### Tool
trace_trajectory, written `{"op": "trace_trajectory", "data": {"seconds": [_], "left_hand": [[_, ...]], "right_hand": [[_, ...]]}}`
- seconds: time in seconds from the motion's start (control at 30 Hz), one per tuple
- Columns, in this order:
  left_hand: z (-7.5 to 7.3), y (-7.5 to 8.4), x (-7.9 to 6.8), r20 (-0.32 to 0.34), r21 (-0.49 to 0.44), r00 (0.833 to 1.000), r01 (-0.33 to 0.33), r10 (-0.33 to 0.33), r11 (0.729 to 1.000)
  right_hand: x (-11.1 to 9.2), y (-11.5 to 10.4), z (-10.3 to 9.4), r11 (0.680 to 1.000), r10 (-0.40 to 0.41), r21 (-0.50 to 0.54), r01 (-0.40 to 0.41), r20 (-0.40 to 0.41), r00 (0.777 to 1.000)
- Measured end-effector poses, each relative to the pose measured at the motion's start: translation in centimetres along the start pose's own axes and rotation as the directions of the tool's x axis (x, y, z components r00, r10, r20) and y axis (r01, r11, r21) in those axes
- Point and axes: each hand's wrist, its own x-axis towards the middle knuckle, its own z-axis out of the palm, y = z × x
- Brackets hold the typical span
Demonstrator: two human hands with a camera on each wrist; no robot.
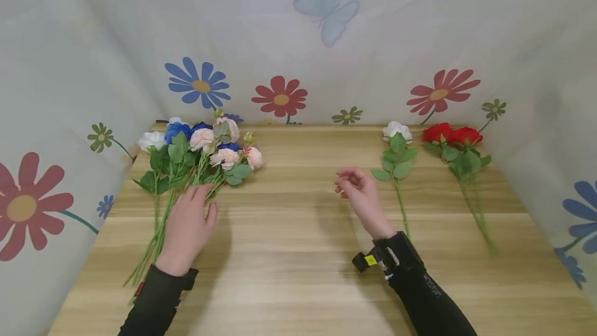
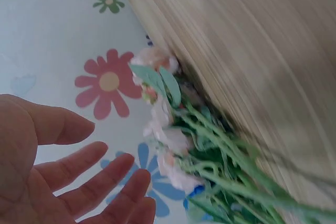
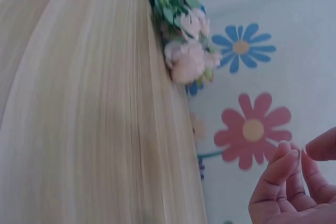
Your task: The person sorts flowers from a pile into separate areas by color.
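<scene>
My left hand (image 1: 188, 224) is over the stems of a bunch of artificial flowers on the left of the table. In the left wrist view its fingers (image 2: 97, 174) are spread and apart from the flowers. The bunch has pink flowers (image 1: 226, 158), blue flowers (image 1: 178, 131) and a white one (image 1: 152, 140). Near the middle right, my right hand (image 1: 365, 198) hovers with loosely bent fingers and holds nothing that I can see. Just right of it lies a single white rose (image 1: 397, 131) with a green stem.
Red roses (image 1: 452, 135) lie at the far right of the wooden table (image 1: 284, 253). A white curtain (image 1: 382, 61) printed with flowers and a butterfly closes off the back and sides.
</scene>
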Motion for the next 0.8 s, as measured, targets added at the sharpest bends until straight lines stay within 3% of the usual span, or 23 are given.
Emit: {"op": "trace_trajectory", "data": {"seconds": [0.23,0.4,0.5,0.63,0.8], "left_hand": [[-1.6,-2.7,-0.9,-0.074,0.101,0.996,0.06,-0.053,0.993],[-2.1,-3.8,-1.0,0.019,0.136,0.988,0.152,-0.156,0.979],[-2.5,-4.5,-1.2,0.132,0.166,0.965,0.206,-0.229,0.964],[-2.9,-5.7,-1.2,0.266,0.209,0.919,0.241,-0.292,0.948],[-3.2,-7.1,-1.1,0.355,0.218,0.873,0.27,-0.334,0.938]], "right_hand": [[0.0,-0.3,3.9,0.998,0.026,0.049,-0.033,0.136,0.99],[-0.7,-0.2,5.3,0.994,0.057,0.078,-0.071,0.174,0.983],[-0.9,-0.3,6.0,0.991,0.069,0.102,-0.09,0.194,0.979],[-1.1,-0.5,7.3,0.98,0.098,0.149,-0.135,0.232,0.968],[-0.8,-0.7,9.1,0.937,0.165,0.252,-0.241,0.287,0.944]]}}
